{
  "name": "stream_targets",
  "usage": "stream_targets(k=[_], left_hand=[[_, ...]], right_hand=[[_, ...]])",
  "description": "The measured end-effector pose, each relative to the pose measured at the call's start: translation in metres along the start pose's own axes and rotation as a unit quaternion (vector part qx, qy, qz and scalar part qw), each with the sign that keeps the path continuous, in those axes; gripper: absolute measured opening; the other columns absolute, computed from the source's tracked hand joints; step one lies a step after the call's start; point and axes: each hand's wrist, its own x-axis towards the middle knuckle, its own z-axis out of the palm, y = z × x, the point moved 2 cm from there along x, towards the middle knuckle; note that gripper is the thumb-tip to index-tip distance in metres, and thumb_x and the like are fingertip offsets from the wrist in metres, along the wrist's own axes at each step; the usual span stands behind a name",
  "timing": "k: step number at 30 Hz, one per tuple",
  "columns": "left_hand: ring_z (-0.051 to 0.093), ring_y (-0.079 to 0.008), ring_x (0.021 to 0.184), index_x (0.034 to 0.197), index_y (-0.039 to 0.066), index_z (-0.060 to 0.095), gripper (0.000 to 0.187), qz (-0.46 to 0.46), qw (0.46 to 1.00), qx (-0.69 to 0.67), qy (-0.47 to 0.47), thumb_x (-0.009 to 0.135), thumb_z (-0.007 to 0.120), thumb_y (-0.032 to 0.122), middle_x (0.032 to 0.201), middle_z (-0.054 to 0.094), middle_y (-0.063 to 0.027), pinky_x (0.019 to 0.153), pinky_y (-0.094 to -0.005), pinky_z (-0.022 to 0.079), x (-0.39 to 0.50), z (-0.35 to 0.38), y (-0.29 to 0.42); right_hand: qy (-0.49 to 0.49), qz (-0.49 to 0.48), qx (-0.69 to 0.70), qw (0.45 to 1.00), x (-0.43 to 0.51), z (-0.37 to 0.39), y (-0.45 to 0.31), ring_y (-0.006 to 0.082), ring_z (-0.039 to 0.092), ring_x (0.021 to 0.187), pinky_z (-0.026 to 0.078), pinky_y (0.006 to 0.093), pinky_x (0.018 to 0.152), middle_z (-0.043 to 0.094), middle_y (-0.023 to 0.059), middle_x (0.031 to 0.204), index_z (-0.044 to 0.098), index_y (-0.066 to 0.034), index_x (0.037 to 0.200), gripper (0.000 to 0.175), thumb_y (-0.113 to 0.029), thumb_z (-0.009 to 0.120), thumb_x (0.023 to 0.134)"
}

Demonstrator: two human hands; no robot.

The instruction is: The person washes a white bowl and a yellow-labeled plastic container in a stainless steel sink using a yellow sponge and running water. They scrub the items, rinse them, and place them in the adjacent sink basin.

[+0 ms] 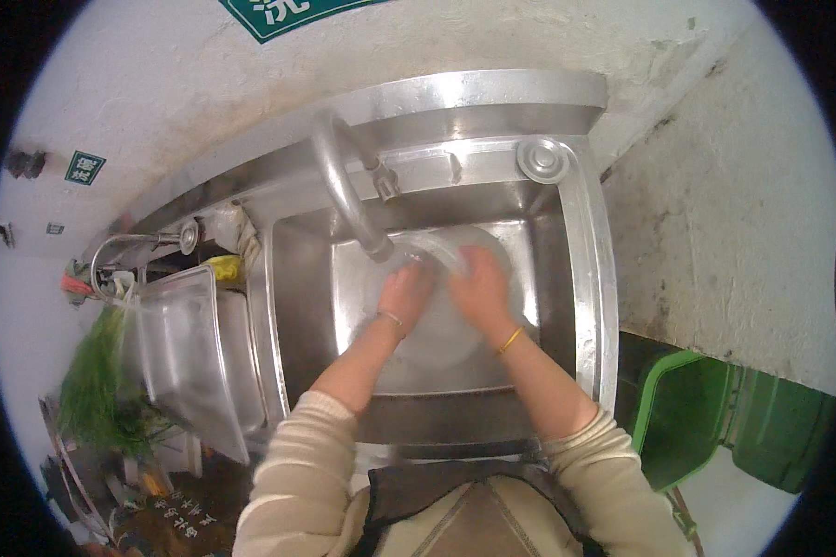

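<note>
Both my hands are down inside a stainless steel sink (428, 425). My left hand (405, 298) is just below the mouth of the curved metal faucet (345, 198), its fingers partly hidden in blur. My right hand (484, 289) is closed at the curved, whitish rim of a round, pale, translucent-looking vessel (446, 341). That vessel lies low in the basin beneath both hands, and motion blur hides its exact kind. Whether my left fingers grip it too is not clear.
A second metal spout (385, 184) and a round steel drain strainer (543, 159) are at the sink's back ledge. To the left stand a tilted steel pan (188, 348), a yellow cloth-like item (226, 268) and leafy greens (97, 376). An open green bin (690, 411) stands right.
</note>
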Motion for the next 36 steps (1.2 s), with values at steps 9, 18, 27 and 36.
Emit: stream_targets(k=[9,18,27,36], left_hand=[[0.060,-0.0263,0.092,0.100,0.007,0.064,0.031,-0.247,0.871,-0.423,-0.033,0.068,0.065,0.011,0.103,0.062,-0.0142,0.081,-0.0413,0.047,-0.024,-0.080,0.003],[0.048,-0.0351,0.098,0.100,0.002,0.058,0.040,-0.007,0.995,-0.100,0.000,0.061,0.063,0.005,0.103,0.054,-0.0154,0.085,-0.0431,0.040,0.006,-0.125,-0.006],[0.052,-0.0333,0.094,0.099,0.003,0.058,0.039,-0.012,0.994,-0.070,0.088,0.061,0.065,0.005,0.093,0.055,-0.0124,0.084,-0.0422,0.041,0.011,-0.112,-0.002],[0.057,-0.0298,0.084,0.086,0.007,0.060,0.013,-0.147,0.982,-0.012,0.115,0.074,0.062,0.012,0.087,0.058,-0.0110,0.069,-0.0379,0.047,0.011,-0.101,-0.044]], right_hand=[[-0.051,-0.042,0.023,0.998,-0.001,-0.002,-0.001,0.0352,0.052,0.102,0.044,0.0416,0.088,0.055,0.0183,0.104,0.053,0.0009,0.107,0.047,-0.015,0.068,0.065],[-0.054,-0.103,0.011,0.993,-0.017,0.004,-0.013,0.0369,0.052,0.099,0.043,0.0428,0.087,0.055,0.0194,0.101,0.051,0.0013,0.108,0.052,-0.010,0.071,0.062],[0.003,-0.007,0.023,1.000,-0.044,0.001,0.024,0.0377,0.054,0.095,0.044,0.0433,0.081,0.055,0.0196,0.099,0.054,0.0000,0.101,0.034,-0.004,0.061,0.068],[0.019,-0.046,0.064,0.997,-0.032,0.007,0.005,0.0353,0.055,0.089,0.047,0.0429,0.074,0.054,0.0133,0.094,0.057,-0.0092,0.109,0.043,-0.002,0.057,0.068]])
